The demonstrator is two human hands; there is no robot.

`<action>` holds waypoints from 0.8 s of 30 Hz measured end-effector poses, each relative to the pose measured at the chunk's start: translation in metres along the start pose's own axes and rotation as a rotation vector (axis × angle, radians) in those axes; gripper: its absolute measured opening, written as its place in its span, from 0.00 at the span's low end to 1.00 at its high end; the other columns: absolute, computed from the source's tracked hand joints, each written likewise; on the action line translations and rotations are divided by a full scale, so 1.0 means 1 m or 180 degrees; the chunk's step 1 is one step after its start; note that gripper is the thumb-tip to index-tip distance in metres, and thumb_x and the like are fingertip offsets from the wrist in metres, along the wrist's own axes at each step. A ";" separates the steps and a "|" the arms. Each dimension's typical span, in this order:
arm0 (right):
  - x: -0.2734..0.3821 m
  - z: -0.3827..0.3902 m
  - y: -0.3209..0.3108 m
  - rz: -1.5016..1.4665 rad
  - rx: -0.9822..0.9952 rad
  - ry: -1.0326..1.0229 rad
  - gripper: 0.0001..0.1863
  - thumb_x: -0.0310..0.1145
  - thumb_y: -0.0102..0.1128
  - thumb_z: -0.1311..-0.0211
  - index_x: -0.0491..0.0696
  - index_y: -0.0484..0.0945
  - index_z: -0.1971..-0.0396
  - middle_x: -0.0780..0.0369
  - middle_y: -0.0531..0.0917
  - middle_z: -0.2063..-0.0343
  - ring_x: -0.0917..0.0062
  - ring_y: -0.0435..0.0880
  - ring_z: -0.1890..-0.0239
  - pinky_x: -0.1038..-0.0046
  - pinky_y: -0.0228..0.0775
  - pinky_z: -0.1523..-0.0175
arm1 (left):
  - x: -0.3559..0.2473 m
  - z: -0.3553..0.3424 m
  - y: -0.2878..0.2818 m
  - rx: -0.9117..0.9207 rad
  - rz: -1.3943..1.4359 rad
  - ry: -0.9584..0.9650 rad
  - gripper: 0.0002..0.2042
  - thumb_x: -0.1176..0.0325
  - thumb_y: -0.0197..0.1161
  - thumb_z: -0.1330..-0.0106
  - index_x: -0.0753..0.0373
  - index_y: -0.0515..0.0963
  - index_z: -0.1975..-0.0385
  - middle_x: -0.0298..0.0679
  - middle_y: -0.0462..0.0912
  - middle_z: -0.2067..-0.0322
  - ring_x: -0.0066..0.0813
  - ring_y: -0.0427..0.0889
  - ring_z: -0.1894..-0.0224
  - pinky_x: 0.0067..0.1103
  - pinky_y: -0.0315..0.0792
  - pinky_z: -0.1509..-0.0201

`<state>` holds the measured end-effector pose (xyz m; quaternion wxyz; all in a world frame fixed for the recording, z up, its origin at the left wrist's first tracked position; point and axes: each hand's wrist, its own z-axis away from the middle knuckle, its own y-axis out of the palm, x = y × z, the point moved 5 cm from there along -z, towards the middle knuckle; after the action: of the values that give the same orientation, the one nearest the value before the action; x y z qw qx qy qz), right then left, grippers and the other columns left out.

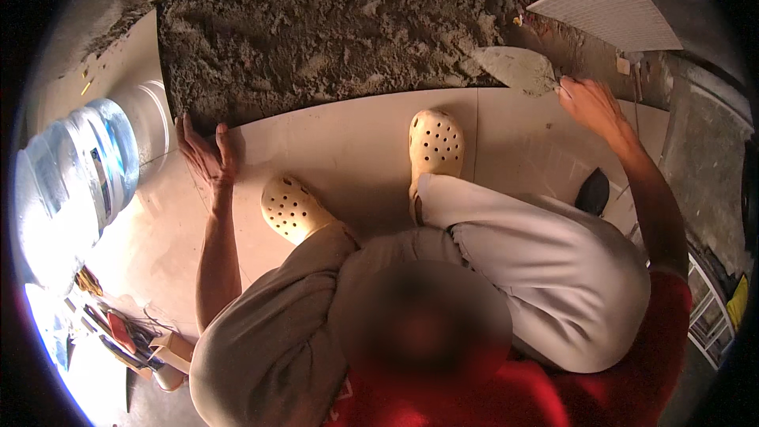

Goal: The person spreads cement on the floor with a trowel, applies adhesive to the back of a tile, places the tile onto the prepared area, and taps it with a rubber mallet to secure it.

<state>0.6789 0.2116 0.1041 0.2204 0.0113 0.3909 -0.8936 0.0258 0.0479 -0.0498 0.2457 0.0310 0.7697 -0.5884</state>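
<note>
The right hand, wrapped around the grip of the trowel beyond the right end of the mortar, is nearer the trowel, whose long axis runs leftward to the mortar, while the left hand, thumb spread, nothing visibly held, rests at the mortar's near-left corner.

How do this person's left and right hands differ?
The right hand grips a trowel; the left hand holds no tool. The left hand's thumb stands apart from its fingers, while the right hand is closed. The left hand is by the near left corner of the thick mortar, the right hand off to its right. Both are bare.
</note>
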 end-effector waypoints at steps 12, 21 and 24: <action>0.039 0.000 -0.038 -0.1101 -0.0317 -0.0082 0.19 0.44 0.54 0.25 0.41 0.77 0.53 0.43 0.84 0.60 0.44 0.82 0.59 0.54 0.75 0.54 | -0.002 -0.007 -0.002 0.0119 0.0160 -0.0013 0.41 0.42 0.57 0.27 0.68 0.57 0.26 0.62 0.56 0.27 0.62 0.55 0.24 0.47 0.52 0.22; 0.233 -0.064 -0.116 -0.1749 -0.0779 -0.1696 0.23 0.49 0.54 0.24 0.42 0.76 0.47 0.43 0.85 0.60 0.45 0.84 0.55 0.53 0.75 0.50 | 0.004 -0.001 -0.001 -0.0018 0.0333 -0.0065 0.39 0.45 0.59 0.29 0.67 0.59 0.27 0.62 0.55 0.27 0.64 0.56 0.26 0.49 0.52 0.23; 0.269 -0.080 -0.151 -0.1230 -0.0536 -0.2090 0.22 0.47 0.53 0.25 0.38 0.76 0.54 0.42 0.85 0.61 0.43 0.84 0.55 0.49 0.75 0.51 | 0.001 -0.001 -0.002 -0.0136 0.0442 -0.0041 0.39 0.46 0.59 0.29 0.67 0.59 0.27 0.63 0.56 0.28 0.65 0.57 0.26 0.49 0.53 0.24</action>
<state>0.3633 0.2542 0.1016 0.1616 -0.3673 0.3665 -0.8394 0.0237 0.0483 -0.0481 0.2915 0.0753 0.7765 -0.5535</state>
